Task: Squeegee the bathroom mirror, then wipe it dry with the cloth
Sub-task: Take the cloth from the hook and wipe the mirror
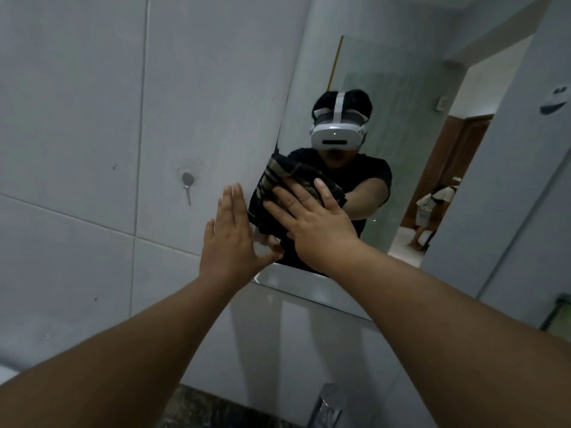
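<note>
The bathroom mirror (401, 143) hangs on the tiled wall, tilted in this view, and reflects a person wearing a white headset. My right hand (312, 217) lies flat, fingers spread, pressing a dark striped cloth (278, 173) against the glass near the mirror's left edge. The cloth bunches above and to the left of my fingers. My left hand (231, 233) rests flat and open on the wall right at the mirror's lower left corner, holding nothing. No squeegee is in view.
Grey wall tiles (92, 118) fill the left, with a small metal hook (187, 180) fixed to them. A chrome tap (327, 403) rises at the bottom edge above a dark stone counter (200, 409). The mirror reflects a doorway and another person standing far back.
</note>
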